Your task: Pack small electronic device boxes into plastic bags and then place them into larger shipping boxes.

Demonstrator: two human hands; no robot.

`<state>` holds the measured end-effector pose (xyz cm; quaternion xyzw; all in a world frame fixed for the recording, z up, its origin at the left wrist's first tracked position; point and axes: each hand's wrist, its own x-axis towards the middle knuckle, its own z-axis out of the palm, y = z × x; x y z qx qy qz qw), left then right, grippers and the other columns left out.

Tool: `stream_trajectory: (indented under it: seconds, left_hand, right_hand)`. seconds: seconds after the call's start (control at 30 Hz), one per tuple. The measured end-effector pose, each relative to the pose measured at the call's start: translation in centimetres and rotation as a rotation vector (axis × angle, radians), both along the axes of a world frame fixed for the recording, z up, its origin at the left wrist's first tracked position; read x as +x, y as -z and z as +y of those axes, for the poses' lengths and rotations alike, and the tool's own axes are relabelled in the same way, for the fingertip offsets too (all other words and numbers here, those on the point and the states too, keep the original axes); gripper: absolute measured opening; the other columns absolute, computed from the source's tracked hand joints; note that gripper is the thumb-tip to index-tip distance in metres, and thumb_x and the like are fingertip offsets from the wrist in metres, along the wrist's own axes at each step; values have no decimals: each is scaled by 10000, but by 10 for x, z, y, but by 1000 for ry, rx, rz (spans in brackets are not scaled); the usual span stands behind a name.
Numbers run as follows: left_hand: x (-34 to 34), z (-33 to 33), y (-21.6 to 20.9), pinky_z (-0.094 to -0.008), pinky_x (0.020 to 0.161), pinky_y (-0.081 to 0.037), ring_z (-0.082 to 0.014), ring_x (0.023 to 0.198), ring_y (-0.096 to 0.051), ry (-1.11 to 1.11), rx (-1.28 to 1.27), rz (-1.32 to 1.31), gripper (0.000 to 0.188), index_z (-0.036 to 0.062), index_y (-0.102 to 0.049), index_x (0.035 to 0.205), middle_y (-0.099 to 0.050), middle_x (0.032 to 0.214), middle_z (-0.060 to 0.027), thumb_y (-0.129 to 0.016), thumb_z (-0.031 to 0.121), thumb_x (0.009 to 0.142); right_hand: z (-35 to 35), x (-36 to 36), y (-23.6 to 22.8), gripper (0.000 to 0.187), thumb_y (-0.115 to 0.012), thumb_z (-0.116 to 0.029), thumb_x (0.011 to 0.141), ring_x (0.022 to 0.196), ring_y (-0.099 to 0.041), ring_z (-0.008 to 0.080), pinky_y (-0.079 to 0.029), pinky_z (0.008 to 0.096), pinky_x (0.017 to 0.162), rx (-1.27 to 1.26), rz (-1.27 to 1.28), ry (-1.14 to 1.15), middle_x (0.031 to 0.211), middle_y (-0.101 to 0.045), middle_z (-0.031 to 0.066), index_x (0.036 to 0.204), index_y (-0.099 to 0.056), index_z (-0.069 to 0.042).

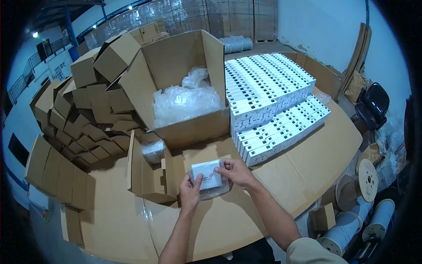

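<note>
Between my two hands is a flat white square packet (206,174) with small print, lying over a clear plastic wrap (216,192). My left hand (190,192) grips its left edge, the thumb lying on its face. At the upper right corner, my right hand (237,172) pinches the packet with thumb and fingers. Whether the packet is a booklet or a thin box I cannot tell. Just left of my hands stands an open small carton (145,185), with a plastic-wrapped bundle (153,152) in its far end.
A large open carton (193,127) holding clear plastic bags (187,103) stands beyond my hands. White boxes (268,103) are stacked in rows to the right. Empty brown cartons (94,94) pile up at left. Cable reels (367,180) lie beside the cardboard-covered table (303,171).
</note>
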<state>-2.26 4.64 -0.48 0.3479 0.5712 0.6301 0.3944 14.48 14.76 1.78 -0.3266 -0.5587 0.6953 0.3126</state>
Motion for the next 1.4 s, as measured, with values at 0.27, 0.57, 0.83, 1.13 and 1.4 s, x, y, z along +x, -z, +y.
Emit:
stream_trajectory:
  seconds: [0.27,0.57,0.83,1.13,1.4]
  left_hand:
    - [-1,11,2,-283,898,-501,-121,970,-639,-70,82,-78,309,-17,-660,1201,-699,1079,-64,-611,239,1035]
    - [-4,5,-9,-291,937,-490,-135,1029,-633,-39,276,-101,348,-17,-701,1201,-717,1148,-89,-544,263,1067]
    - [-12,10,-6,-311,1038,-471,-188,1155,-616,-11,363,-309,333,-37,-660,1250,-676,1243,-125,-620,205,1024]
    - [-9,10,-9,-317,1019,-475,-159,1184,-584,95,165,-135,538,4,-497,1407,-620,1282,-76,-734,92,932]
    - [-18,5,-3,-291,941,-490,-132,1072,-617,125,108,-237,249,35,-672,1194,-676,1174,-76,-704,100,956]
  right_hand:
    - [2,-15,4,312,-599,-204,1032,945,-656,121,-537,280,836,32,59,92,1063,-730,78,1209,-696,34]
    - [-11,-9,-16,298,-556,-187,1052,1000,-649,127,-521,297,899,88,116,72,1108,-729,80,1203,-707,21]
    - [-12,-10,-32,293,-561,-166,1045,1108,-649,172,-483,323,1010,117,155,39,1156,-727,113,1183,-703,51]
    - [-3,-4,-17,495,-709,-79,943,1088,-638,145,-519,289,944,125,202,71,1225,-681,68,1408,-552,-14]
    - [3,2,-10,365,-757,-80,903,1001,-655,116,-532,272,884,141,-27,-26,1118,-717,52,1249,-679,4]
